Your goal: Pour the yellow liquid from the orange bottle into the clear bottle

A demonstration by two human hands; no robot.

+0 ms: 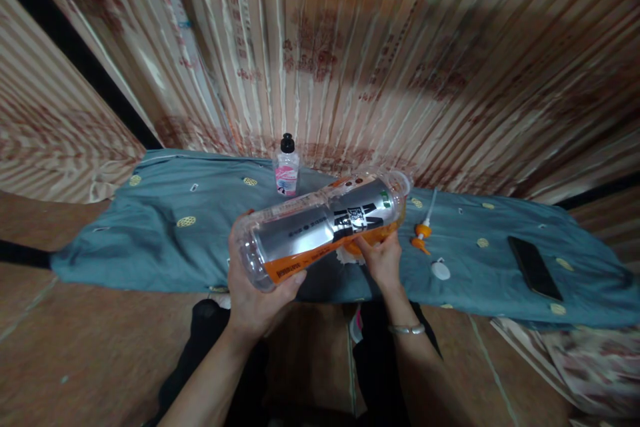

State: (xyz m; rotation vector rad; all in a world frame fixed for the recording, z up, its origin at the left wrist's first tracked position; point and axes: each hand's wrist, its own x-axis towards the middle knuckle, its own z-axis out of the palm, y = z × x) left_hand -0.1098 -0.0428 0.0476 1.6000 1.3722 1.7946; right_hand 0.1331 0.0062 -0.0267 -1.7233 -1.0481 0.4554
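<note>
From where I stand, a big clear plastic bottle (320, 227) slants across mid-frame, its long axis running from the left hand (263, 297), wrapped round its base, toward centre-right. The right hand (384, 259), nearer the neck, clasps a translucent orange container (376, 234) beneath; wrinkled blue-green cloth (475, 280) spreads below.

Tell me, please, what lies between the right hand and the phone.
In the head view, a round white piece and the orange pump lie on the cloth between the right hand and the phone.
</note>
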